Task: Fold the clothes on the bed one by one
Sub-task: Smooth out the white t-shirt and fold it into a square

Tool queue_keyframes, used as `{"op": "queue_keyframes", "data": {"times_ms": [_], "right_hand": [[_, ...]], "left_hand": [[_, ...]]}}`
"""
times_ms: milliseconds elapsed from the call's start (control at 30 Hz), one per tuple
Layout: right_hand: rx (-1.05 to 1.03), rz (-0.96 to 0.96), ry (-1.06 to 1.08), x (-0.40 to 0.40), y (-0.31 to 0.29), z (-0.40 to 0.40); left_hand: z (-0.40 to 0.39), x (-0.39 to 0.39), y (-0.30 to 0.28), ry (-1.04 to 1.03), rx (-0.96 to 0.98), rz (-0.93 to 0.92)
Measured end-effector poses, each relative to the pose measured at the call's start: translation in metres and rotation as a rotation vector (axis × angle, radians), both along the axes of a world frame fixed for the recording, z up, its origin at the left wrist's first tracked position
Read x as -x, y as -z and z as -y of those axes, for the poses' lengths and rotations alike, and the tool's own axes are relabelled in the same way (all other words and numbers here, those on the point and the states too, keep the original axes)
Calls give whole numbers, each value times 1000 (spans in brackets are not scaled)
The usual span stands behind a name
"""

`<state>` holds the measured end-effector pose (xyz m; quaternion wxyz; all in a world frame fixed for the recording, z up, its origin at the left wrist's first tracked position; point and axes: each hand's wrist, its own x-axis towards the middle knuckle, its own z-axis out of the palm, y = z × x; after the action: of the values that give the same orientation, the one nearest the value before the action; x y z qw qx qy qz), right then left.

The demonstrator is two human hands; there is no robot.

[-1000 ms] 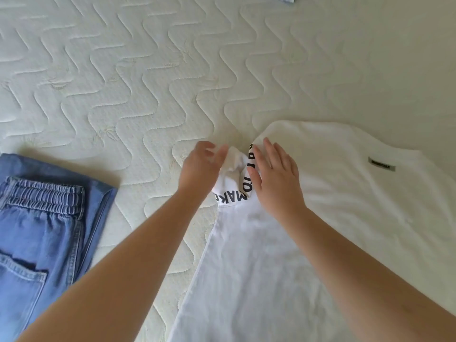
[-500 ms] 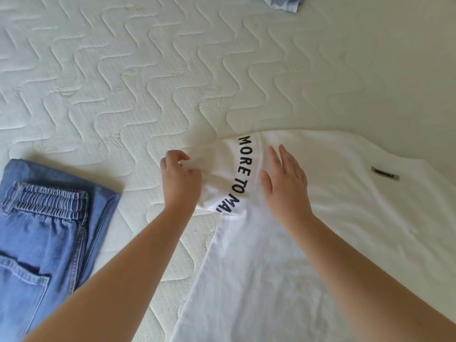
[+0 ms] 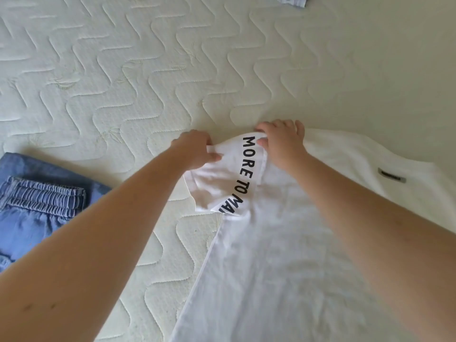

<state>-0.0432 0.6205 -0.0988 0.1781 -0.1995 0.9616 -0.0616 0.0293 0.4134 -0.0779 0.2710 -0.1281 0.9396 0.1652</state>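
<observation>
A white T-shirt [image 3: 283, 255] lies flat on the quilted mattress [image 3: 123, 82], a small grey label [image 3: 391, 175] near its collar. Its left sleeve [image 3: 222, 186], printed with black letters "MORE TO MA", is spread out to the left. My left hand [image 3: 195, 151] pinches the sleeve's outer edge between thumb and fingers. My right hand [image 3: 281, 141] grips the sleeve's top edge at the shoulder, fingers curled over the cloth.
Blue denim trousers [image 3: 37, 203] with an elastic waistband lie folded at the left edge. A bit of light blue striped cloth [image 3: 293, 0] shows at the top edge. Bare mattress stretches across the upper half.
The bunched sleeve has been pulled out flat, showing more of the lettering. My right hand went from lying flat on the shirt to gripping the sleeve's top edge farther up.
</observation>
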Motion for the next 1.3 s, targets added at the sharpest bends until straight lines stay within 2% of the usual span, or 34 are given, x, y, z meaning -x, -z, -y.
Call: {"op": "queue_keyframes", "data": {"times_ms": [100, 200, 300, 367, 433, 500, 567, 667, 867, 1000, 1067, 1200, 1300], "right_hand": [[-84, 30, -30, 22, -10, 6], [6, -8, 4, 24, -12, 5], [140, -146, 146, 0, -18, 0], [263, -165, 231, -30, -24, -2], [363, -112, 206, -67, -24, -3], [405, -52, 159, -103, -20, -8], [419, 8, 167, -133, -13, -15], [453, 94, 201, -160, -6, -20], [477, 146, 137, -174, -6, -22], [517, 204, 155, -181, -9, -26], [530, 233, 154, -185, -10, -28], [533, 330, 146, -186, -8, -33], [539, 412, 221, -184, -9, -38]], "left_hand": [[16, 5, -10, 11, -143, 77], [30, -2, -4, -96, -191, 113], [33, -20, 6, -420, -294, -19], [35, -30, 10, -750, -500, -183], [36, -45, 12, -1018, -731, -287], [29, -67, 14, -1107, -883, -278], [15, -93, 15, -1165, -979, -178], [-10, -129, 16, -1192, -945, -42], [-65, -153, 1, -1256, -798, -72], [-86, -155, -4, -1199, -920, 66], [-91, -150, -2, -1167, -911, 33], [-102, -138, 1, -1139, -771, -104], [-106, -134, 2, -1059, -691, -240]]}}
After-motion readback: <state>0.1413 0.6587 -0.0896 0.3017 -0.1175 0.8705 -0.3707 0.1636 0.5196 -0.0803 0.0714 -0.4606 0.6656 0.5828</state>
